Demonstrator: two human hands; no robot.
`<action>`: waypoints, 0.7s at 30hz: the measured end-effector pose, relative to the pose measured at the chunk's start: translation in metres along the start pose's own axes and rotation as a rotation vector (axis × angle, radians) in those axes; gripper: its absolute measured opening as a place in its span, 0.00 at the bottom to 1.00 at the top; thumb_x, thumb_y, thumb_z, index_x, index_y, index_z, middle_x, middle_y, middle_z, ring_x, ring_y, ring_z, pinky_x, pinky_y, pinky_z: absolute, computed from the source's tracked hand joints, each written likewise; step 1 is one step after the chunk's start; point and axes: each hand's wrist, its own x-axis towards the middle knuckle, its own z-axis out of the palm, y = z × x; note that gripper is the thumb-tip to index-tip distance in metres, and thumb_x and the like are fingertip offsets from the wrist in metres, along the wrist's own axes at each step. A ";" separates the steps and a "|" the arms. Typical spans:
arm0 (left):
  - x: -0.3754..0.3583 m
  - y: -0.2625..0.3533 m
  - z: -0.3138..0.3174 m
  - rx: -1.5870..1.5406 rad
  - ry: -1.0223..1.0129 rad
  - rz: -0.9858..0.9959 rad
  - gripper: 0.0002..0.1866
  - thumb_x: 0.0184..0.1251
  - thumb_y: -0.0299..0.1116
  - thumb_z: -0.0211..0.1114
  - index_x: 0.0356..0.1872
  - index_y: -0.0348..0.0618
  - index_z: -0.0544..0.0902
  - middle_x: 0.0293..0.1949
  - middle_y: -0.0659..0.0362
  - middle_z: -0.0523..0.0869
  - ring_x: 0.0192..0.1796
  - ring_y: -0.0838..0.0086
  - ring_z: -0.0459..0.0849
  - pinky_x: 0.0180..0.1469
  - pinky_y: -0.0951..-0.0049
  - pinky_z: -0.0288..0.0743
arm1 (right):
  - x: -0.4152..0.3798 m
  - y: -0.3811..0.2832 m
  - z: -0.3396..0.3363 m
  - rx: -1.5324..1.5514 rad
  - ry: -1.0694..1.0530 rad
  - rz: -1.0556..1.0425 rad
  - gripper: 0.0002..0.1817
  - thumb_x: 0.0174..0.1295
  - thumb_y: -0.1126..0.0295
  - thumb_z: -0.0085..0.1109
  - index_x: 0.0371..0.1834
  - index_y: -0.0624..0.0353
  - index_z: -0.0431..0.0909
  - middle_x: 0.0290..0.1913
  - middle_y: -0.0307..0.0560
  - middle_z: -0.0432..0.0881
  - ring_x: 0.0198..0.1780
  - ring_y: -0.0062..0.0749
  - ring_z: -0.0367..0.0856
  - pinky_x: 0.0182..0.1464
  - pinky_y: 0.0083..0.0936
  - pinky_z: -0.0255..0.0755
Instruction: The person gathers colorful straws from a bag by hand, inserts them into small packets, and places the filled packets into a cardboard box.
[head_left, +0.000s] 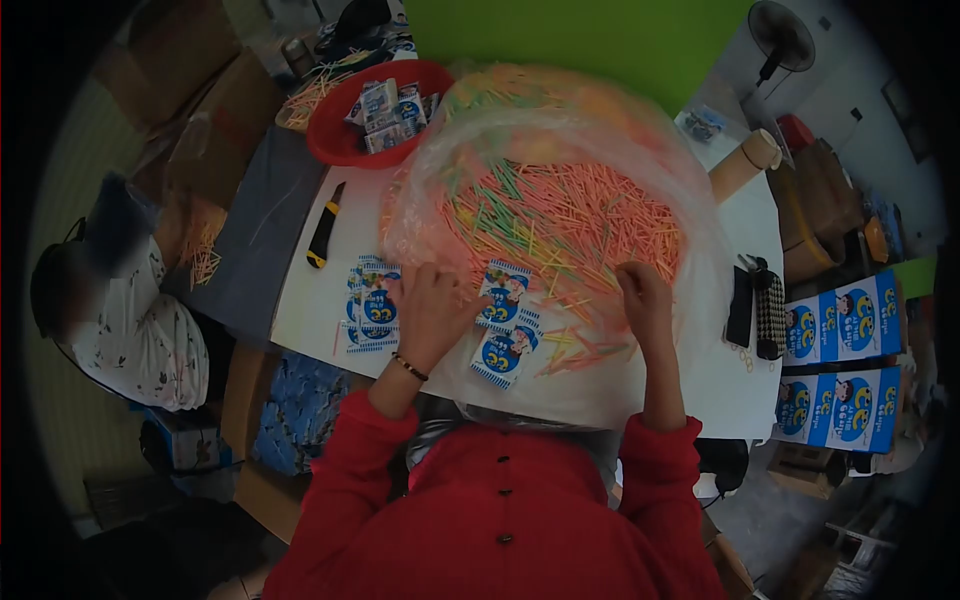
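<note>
My left hand (438, 308) is low over the white table, fingers bent and apart, its thumb reaching to the edge of a blue-and-white packet (503, 290). A second packet (503, 352) lies just below that one, overlapping it. On the other side of this hand is a small pile of similar packets (377, 302). My right hand (645, 298) is closed at the near right edge of a heap of thin coloured sticks (590, 215), mostly pink. What its fingers hold, if anything, I cannot make out. The heap sits in a large clear plastic bag (425, 215).
A red bowl (325, 130) of packets stands back left, near a yellow-black box cutter (325, 225). A phone (739, 305) and patterned pouch (770, 315) lie at right, beside printed boxes (845, 320). Another person (150, 330) sits at left.
</note>
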 end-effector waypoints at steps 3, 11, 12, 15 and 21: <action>0.008 0.013 0.028 -0.022 -0.058 0.051 0.18 0.50 0.45 0.74 0.35 0.45 0.80 0.40 0.57 0.76 0.50 0.60 0.71 0.52 0.57 0.58 | 0.015 -0.002 0.014 -0.213 -0.110 -0.103 0.11 0.56 0.72 0.65 0.42 0.62 0.79 0.42 0.52 0.81 0.41 0.39 0.81 0.45 0.32 0.76; 0.016 0.002 0.035 -0.447 -0.014 -0.132 0.12 0.55 0.34 0.73 0.31 0.42 0.76 0.31 0.59 0.79 0.36 0.70 0.76 0.42 0.66 0.64 | 0.035 -0.011 0.036 -0.653 -0.439 -0.172 0.16 0.45 0.69 0.68 0.36 0.64 0.77 0.40 0.58 0.79 0.45 0.52 0.79 0.48 0.42 0.74; 0.015 0.000 0.033 -0.446 -0.020 -0.127 0.12 0.55 0.34 0.73 0.31 0.42 0.76 0.31 0.59 0.79 0.36 0.70 0.76 0.42 0.66 0.64 | 0.035 -0.014 0.037 -0.678 -0.553 -0.126 0.15 0.45 0.70 0.68 0.35 0.65 0.77 0.40 0.59 0.79 0.46 0.53 0.78 0.49 0.42 0.74; 0.016 0.001 0.026 -0.984 -0.166 -0.396 0.08 0.63 0.28 0.67 0.36 0.41 0.75 0.36 0.61 0.82 0.37 0.78 0.80 0.39 0.74 0.72 | 0.029 0.013 0.060 -0.748 -0.323 -0.182 0.13 0.47 0.71 0.66 0.34 0.64 0.77 0.40 0.59 0.78 0.45 0.53 0.78 0.50 0.40 0.74; 0.009 0.008 0.003 -1.580 -0.213 -0.617 0.09 0.70 0.23 0.59 0.49 0.37 0.75 0.48 0.57 0.84 0.48 0.77 0.84 0.53 0.76 0.79 | 0.009 0.035 0.032 -0.084 -0.060 -0.312 0.07 0.60 0.77 0.57 0.41 0.62 0.73 0.40 0.51 0.77 0.43 0.43 0.79 0.47 0.31 0.73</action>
